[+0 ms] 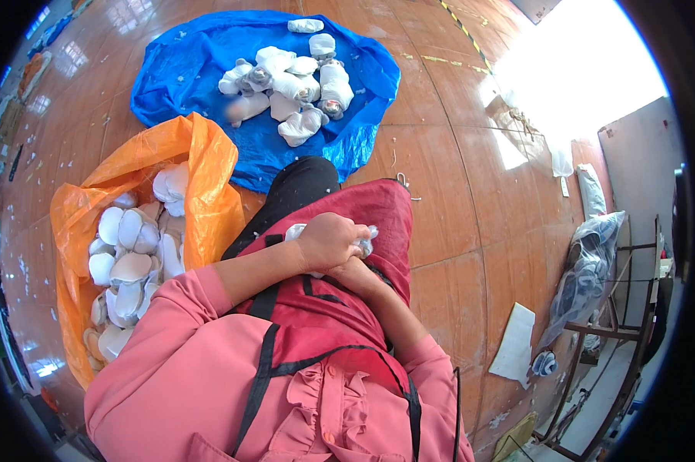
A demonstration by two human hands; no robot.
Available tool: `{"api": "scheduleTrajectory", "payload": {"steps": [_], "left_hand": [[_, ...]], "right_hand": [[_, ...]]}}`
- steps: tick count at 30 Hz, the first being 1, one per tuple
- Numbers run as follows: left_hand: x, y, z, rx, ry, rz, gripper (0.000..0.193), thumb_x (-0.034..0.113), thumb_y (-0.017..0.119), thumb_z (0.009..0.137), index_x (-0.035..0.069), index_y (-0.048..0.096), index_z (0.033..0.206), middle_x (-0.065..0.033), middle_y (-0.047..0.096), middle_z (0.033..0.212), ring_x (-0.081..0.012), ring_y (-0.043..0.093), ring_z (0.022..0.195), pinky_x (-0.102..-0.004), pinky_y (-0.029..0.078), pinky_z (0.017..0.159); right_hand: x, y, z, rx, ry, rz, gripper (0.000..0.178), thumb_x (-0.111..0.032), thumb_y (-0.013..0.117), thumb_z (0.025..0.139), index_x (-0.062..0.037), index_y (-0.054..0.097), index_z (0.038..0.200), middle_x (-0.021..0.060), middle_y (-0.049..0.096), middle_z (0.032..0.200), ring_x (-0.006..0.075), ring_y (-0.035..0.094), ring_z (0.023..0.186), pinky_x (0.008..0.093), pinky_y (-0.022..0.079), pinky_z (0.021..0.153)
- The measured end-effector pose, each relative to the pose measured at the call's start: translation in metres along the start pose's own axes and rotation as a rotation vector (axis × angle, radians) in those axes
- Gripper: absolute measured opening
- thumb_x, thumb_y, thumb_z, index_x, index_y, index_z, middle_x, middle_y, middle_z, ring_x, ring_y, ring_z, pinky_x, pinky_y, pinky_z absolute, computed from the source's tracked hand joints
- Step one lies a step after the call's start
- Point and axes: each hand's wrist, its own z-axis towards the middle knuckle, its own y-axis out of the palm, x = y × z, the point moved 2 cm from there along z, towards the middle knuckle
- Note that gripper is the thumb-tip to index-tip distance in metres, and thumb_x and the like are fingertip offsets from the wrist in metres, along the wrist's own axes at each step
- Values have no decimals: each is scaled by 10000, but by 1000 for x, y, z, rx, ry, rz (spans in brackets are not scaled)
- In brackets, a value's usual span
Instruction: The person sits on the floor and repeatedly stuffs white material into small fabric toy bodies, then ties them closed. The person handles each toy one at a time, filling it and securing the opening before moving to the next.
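My left hand (pixel 328 240) is curled over a white, soft piece with grey fluff (pixel 366 242) on my lap. My right hand (pixel 353 271) is just below it, its fingers mostly hidden under the left hand and closed at the same piece. White cloth of the piece shows on both sides of my hands; its exact kind is hidden. A dark red apron (pixel 363 204) with black trim lies under them. Beyond my knee, similar white bundles with grey fluffy ends (pixel 286 85) lie on a blue plastic sheet (pixel 185 77).
At my left stands an open orange sack (pixel 209 165) with white and beige slipper-shaped pads (pixel 132 266). Right of me are a white flat sheet (pixel 513 343), a grey roll (pixel 545 363), a clear bag of dark things (pixel 586 262) and a metal frame (pixel 605 331) on brown tiles.
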Motion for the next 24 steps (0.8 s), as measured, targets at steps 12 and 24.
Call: {"api": "scheduleTrajectory", "payload": {"steps": [12, 24], "left_hand": [[-18, -28, -25, 137, -325, -667, 435, 200, 804, 809, 8, 634, 1161, -120, 707, 1054, -206, 670, 966, -335, 517, 865], [-30, 26, -39, 194, -322, -852, 300, 231, 719, 892, 25, 696, 1109, -128, 736, 994, -183, 705, 899, -311, 530, 800]], "right_hand": [[-10, -19, -20, 321, 248, 1143, 352, -272, 664, 945, -86, 533, 1213, -27, 525, 812, 43, 391, 571, 203, 356, 496], [-13, -25, -22, 206, 166, 1229, 493, -315, 700, 914, -43, 510, 1279, 29, 596, 927, 50, 444, 584, 212, 406, 495]]}}
